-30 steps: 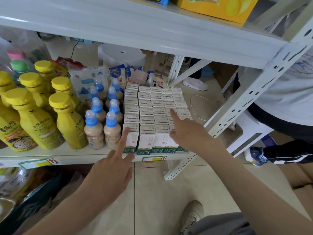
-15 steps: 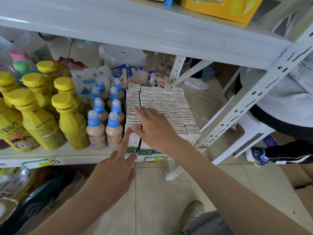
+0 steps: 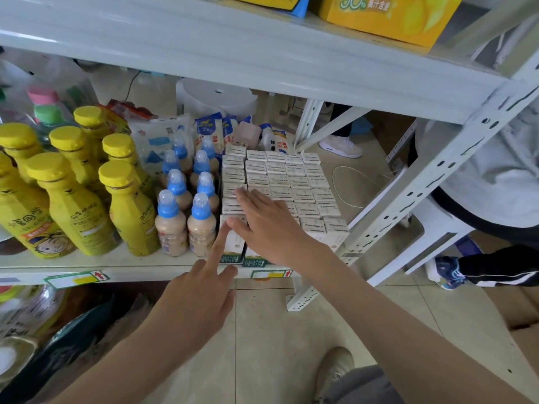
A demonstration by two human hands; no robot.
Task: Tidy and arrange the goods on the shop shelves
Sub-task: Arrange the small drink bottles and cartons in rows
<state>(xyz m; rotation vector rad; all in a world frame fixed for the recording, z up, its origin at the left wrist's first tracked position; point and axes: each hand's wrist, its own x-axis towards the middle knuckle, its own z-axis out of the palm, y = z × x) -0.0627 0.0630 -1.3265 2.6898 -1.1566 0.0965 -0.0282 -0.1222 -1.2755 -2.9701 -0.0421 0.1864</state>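
Note:
Several rows of small white cartons with green bases stand packed on the white shelf. My right hand lies flat, fingers spread, on top of the front left cartons. My left hand is lower, in front of the shelf edge, its index finger stretched up against the face of the front left carton. Neither hand holds anything. Left of the cartons stand beige bottles with blue caps and yellow bottles.
White and blue bags and a paper roll sit at the back. A yellow box rests on the shelf above. A perforated steel upright rises at right; another person's legs and shoes are beyond it. My shoe is on the tiled floor.
My right hand slid from the right side of the cartons to the front left ones and now lies flat there. My left index finger stays against the front carton.

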